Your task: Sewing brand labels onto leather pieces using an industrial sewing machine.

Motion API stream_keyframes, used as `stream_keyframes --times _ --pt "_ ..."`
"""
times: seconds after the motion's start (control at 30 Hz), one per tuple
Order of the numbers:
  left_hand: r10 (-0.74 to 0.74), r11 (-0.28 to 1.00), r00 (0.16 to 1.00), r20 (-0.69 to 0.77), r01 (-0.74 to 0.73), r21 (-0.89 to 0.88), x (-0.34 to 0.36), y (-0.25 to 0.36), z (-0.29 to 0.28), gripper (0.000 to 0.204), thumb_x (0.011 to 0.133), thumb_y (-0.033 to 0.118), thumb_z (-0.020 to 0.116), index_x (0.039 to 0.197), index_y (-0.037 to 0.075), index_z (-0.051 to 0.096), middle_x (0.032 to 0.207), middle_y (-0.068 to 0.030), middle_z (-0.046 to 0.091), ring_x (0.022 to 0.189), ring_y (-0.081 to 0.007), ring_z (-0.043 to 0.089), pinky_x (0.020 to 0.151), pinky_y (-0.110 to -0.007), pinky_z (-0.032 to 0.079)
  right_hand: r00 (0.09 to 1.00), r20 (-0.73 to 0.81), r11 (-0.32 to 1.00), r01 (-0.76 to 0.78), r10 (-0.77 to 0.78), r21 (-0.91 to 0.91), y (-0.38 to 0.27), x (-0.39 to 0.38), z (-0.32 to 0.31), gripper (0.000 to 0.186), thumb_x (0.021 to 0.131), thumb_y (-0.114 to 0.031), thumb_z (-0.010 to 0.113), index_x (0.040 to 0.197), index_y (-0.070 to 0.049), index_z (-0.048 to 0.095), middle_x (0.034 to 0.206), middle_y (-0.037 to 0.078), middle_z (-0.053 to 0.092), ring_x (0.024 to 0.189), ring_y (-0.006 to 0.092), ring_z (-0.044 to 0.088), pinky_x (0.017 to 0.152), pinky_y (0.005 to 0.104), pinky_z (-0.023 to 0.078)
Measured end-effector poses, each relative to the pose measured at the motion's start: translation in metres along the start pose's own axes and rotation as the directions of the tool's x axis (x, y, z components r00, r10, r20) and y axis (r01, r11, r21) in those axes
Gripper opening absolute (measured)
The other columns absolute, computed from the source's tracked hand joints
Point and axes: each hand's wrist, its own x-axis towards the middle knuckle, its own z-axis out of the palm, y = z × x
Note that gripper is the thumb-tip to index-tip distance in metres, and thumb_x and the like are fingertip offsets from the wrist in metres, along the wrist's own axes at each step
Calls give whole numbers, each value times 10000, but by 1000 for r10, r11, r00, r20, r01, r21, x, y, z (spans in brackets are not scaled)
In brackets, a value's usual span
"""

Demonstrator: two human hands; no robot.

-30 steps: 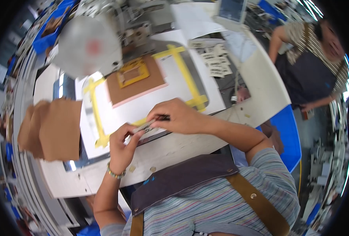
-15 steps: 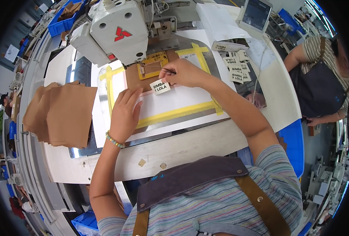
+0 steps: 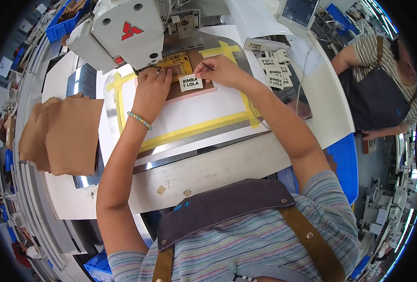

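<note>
My right hand is closed, pinching a small white fabric label with dark lettering by its right edge; a thin dark pointed tool, perhaps tweezers, also pokes from its fingers. The label is over a brown sheet piece with a pink front edge. Behind the label, a yellow template frame rests on the brown piece. My left hand, with a beaded bracelet at its wrist, has its fingers stretched out at the frame's left side, just below the machine head; its fingertips are partly hidden.
A white sewing machine head looms close above my left hand. Yellow tape borders the white work sheet. Brown sheets are stacked left; loose labels lie right. A co-worker stands at the right beyond a blue bin.
My left hand has moved forward from the white sheet to the frame beneath the machine head. My right hand has brought the label forward over the brown piece. The whole view has shifted slightly.
</note>
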Motion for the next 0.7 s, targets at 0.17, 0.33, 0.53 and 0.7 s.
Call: stream_keyframes --times 0.17,0.33,0.53,0.7 --pt "86 994 996 32 -84 -65 13 -1 -5 426 904 81 634 1327 38 638 1279 -75 675 1177 -246 638 1034 -398 520 998 -14 997 -67 67 26 3 -5 4 180 953 -170 757 1047 -16 768 899 11 733 745 89 643 715 251 531" --pt "103 991 995 -13 -104 -88 30 0 0 346 923 90 631 1268 64 638 1205 -73 652 1098 -242 691 921 -419 570 999 -26 999 -35 36 34 4 -5 4 174 963 -155 753 1050 -5 767 913 13 730 747 89 627 710 244 531" --pt "-77 977 986 150 104 -185 48 7 5 128 954 138 606 1064 73 620 1116 -90 648 926 -315 736 732 -463 601 999 -24 989 -43 46 140 11 -5 -1 150 963 -140 750 1035 -8 761 906 23 725 710 76 602 682 243 512" --pt "-74 979 997 -30 67 -194 40 9 12 192 983 248 654 995 57 636 1093 -82 660 900 -289 724 743 -417 579 976 -120 904 -117 181 412 19 -7 -11 116 944 -133 764 981 -43 702 923 52 723 686 83 667 536 225 416"
